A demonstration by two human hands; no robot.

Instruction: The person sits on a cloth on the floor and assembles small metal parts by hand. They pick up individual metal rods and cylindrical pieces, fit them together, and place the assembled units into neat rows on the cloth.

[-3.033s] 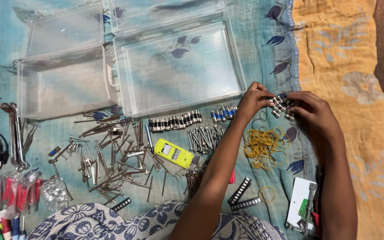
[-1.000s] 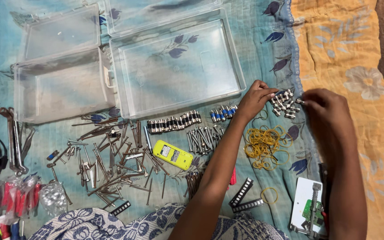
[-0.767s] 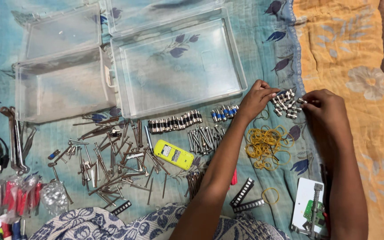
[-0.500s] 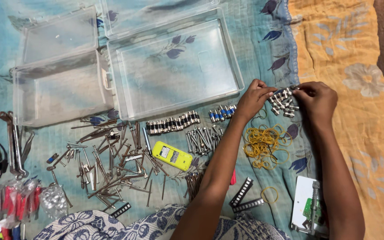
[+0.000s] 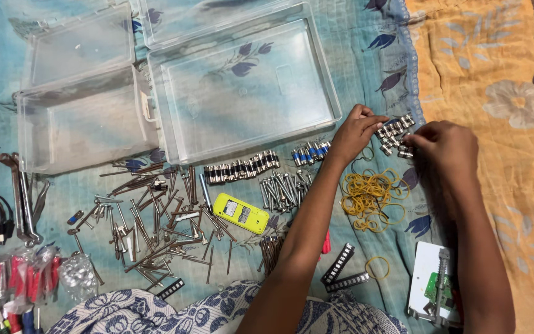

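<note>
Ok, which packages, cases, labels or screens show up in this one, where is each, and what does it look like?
Large clear plastic case: top centre, lid open, rectangular.
Smaller clear plastic case: top left, open.
Yellow rectangular gadget with a small pale screen: centre, among metal bits.
Clear plastic packets with red parts: bottom left.
White card holding a green part: bottom right.
Left hand and right hand: at small silver cylinders, none of these.

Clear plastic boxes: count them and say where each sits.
2. The larger clear box lies open at top centre of the cloth, above the left hand; the smaller clear box sits beside it at the upper left. None seems hidden.
</note>
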